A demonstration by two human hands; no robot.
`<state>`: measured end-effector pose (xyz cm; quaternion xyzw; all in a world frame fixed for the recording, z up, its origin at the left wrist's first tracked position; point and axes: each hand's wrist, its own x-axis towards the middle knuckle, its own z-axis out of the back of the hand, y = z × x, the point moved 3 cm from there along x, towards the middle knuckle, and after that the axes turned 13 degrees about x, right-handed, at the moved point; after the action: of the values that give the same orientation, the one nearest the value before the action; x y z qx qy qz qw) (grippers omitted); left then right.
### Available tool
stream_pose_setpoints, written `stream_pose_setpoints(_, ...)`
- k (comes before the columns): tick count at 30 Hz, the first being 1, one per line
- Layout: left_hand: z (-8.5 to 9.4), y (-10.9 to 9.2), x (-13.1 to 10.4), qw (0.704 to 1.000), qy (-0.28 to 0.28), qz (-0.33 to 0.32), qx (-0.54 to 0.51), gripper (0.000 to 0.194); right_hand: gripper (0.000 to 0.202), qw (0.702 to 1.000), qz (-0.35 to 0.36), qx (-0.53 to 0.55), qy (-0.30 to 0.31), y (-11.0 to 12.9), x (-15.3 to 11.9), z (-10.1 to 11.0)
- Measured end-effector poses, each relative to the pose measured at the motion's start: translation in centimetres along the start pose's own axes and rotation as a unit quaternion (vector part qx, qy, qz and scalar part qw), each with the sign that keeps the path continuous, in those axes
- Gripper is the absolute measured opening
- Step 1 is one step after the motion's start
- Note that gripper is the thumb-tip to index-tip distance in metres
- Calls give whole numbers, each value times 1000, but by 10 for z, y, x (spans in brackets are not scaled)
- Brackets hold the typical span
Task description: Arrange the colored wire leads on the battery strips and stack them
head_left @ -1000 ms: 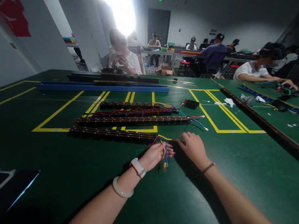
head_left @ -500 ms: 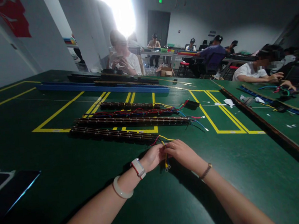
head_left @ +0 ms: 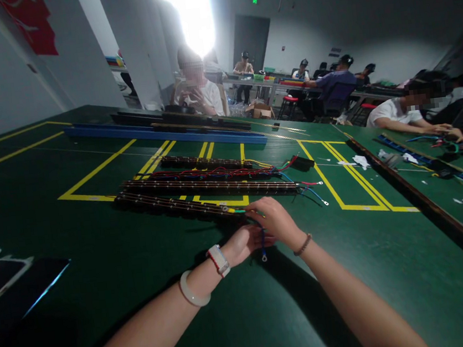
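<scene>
My right hand pinches a yellow-green wire, whose ring-terminal end points left over the near end of the closest black strip. Below it, my left hand is closed with its fingertips tucked under the right hand. A dark blue wire hangs down between the hands, its ring terminal at the bottom; which fingers grip it is partly hidden. Beyond the hands lies another black strip with thin copper-coloured lines, ending in red and blue wires with ring terminals.
More wired strips lie behind on the green table, marked with yellow tape. A long blue channel runs along the back. A long dark bar crosses the right side. A dark flat panel is at left. Co-workers sit opposite and at right.
The yellow wire end has swung from hanging below my hands to pointing left over the strip. My right hand has risen and turned over the left. The blue wire still hangs.
</scene>
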<state>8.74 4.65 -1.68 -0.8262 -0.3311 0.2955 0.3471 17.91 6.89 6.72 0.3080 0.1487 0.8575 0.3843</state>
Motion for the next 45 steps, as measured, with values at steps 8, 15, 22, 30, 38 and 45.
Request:
stream_pose_setpoints(8, -4, -2, 0, 1000, -17, -7, 20, 14, 14, 988, 34, -128, 73, 10, 39, -35)
stream_pose_setpoints(15, -8, -4, -1, 999, -38, -14, 20, 18, 11, 987, 46, -122, 96, 10, 38, -42)
stream_pose_setpoints(22, -6, -1, -2, 999, -12, -18, 38, 11, 24, 998, -7, -18, -53, -12, 9, -6)
stream_pose_setpoints(30, -7, -10, -7, 943, -85, -31, 320, 21, 23, 987, -89, -115, -72, -62, -63, 7)
stream_pose_setpoints(38, -4, -40, -20, 746, -161, -105, 638, 19, 24, 982, -100, -148, -62, -69, -74, 2)
stream_pose_setpoints(45, 5, -34, -20, 731, -124, -149, 654, 17, 22, 981, -112, -144, -60, -69, -78, 3)
